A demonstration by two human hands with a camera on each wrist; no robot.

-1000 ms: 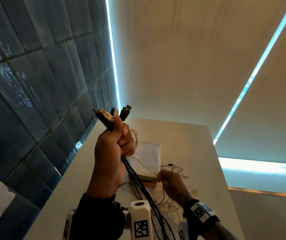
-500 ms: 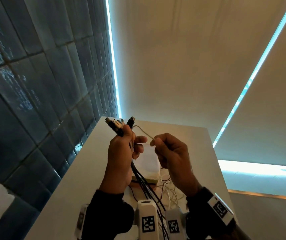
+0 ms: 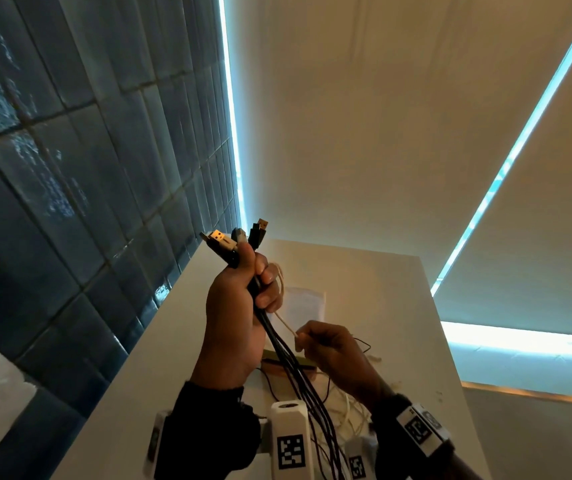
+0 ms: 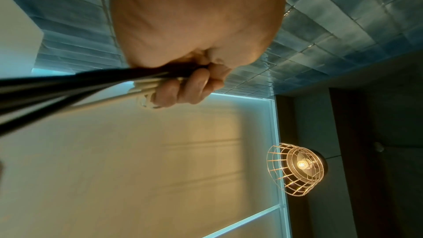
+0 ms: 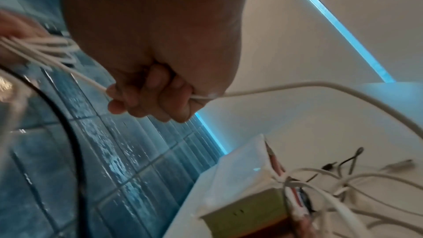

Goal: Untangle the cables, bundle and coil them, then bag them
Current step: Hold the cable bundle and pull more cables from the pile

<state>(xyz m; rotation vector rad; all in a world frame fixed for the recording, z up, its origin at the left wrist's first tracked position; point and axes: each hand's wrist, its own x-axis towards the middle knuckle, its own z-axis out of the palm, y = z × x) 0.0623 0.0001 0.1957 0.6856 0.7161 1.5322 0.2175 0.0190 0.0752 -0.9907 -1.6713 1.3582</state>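
My left hand [image 3: 243, 306] is raised above the white table [image 3: 381, 292] and grips a bundle of black and white cables [image 3: 288, 358] [image 4: 68, 82]. Their USB plugs [image 3: 239, 237] stick up past my thumb. Lower and to the right, my right hand [image 3: 326, 348] [image 5: 155, 93] pinches a thin white cable [image 3: 286, 323] [image 5: 297, 86] that runs up to the left hand. A white cloth bag [image 3: 303, 303] lies flat on the table behind the hands. More loose white cables [image 3: 350, 414] [image 5: 343, 187] lie tangled on the table near me.
A blue tiled wall [image 3: 87, 168] runs along the table's left edge. A small olive and brown box [image 3: 277, 358] [image 5: 247, 213] sits on the table under the hanging cables. A thin black wire [image 3: 360, 344] lies to the right. A caged lamp [image 4: 297, 167] hangs overhead.
My left hand rose a little with the bundle. My right hand dropped from beside the left hand's fingers to lower down, sliding along the white cable.
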